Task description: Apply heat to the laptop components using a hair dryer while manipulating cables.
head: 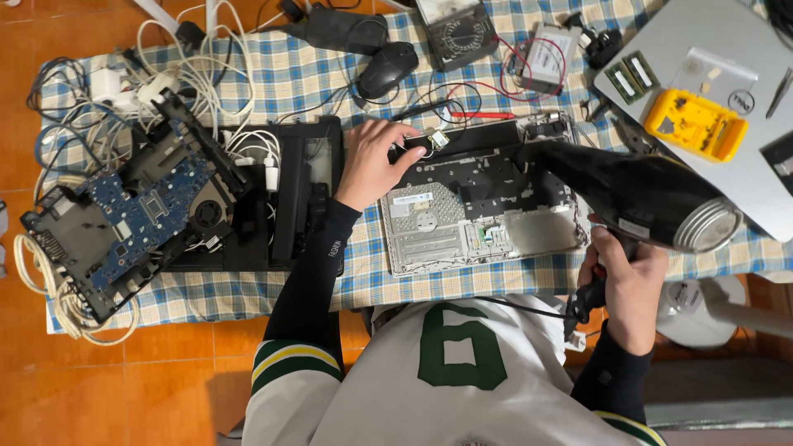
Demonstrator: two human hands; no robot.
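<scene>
Over laptop chassis [462, 215] | right hand [625, 285] grips hairdryer [636, 194], nozzle up-left | left hand [372, 161] presses chassis

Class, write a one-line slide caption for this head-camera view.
Left hand presses an opened laptop chassis while right hand aims a black hair dryer at it.

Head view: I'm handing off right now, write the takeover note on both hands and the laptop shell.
Left hand: pressing on the black strip at the far edge of the laptop shell.
Right hand: shut on the black hair dryer, nozzle aimed at that strip.
Shell lies open, inner side up, on the checked cloth; blue board sits apart on the left.
Done: board is out. Left: strip is still on the shell.
</scene>
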